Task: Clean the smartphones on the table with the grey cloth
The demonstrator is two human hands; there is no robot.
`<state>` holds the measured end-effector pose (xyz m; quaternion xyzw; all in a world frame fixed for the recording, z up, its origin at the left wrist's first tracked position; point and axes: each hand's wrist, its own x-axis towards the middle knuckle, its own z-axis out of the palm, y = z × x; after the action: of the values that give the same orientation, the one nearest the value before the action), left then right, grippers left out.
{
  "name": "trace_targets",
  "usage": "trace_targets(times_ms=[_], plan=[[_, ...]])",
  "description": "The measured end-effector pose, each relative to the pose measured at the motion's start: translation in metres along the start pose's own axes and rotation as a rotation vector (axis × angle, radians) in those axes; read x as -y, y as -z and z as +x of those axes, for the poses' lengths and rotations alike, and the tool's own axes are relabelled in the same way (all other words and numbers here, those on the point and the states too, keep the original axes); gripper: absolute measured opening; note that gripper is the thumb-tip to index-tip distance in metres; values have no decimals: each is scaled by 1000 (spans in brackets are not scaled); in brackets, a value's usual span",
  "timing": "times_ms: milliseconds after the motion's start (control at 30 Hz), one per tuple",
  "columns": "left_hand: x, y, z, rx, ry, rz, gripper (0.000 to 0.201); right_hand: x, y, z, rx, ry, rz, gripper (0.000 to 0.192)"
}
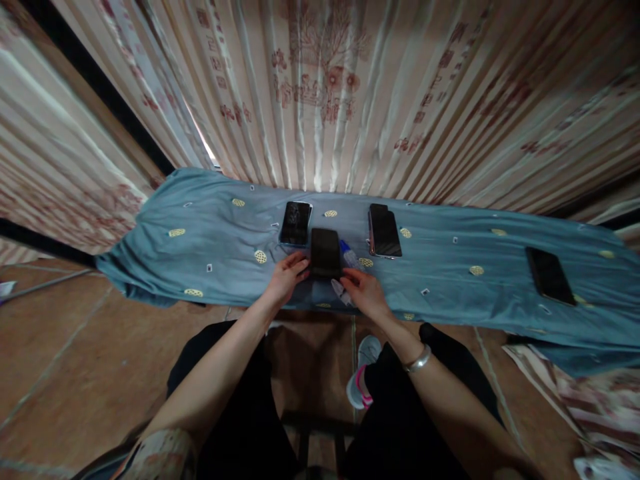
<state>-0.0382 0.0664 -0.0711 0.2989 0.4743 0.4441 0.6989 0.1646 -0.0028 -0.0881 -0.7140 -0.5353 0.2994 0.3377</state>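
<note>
Both hands' fingers [299, 265] around phone [325, 252] (upright).

Surface [210, 220] wearing blue patterned cloth [450, 293], cloth hanging over front edge. Four dark phones lying on cloth: one left of centre [295, 223], one at centre [325, 253], one right of centre [385, 231], one far right [550, 275]. Blue-capped item [347, 250] lying beside centre phone.
</note>
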Motion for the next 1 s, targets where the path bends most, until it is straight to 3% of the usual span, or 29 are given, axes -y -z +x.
trace_targets(times_ms=[233,400,700,867,1000], plan=[[5,-15,23,49,-9,-22,8,-2,-6,4,7,-148,385,19],[4,-19,34,39,-16,7,12,4,-2,3,4,-199,531,24],[-6,-12,26,19,65,-18,11,12,7,1,127,-288,779,28],[-17,-13,18,71,70,-99,9,26,14,-4,196,-286,795,23],[-19,-16,12,83,89,-149,5,42,15,-12,334,-241,819,39]])
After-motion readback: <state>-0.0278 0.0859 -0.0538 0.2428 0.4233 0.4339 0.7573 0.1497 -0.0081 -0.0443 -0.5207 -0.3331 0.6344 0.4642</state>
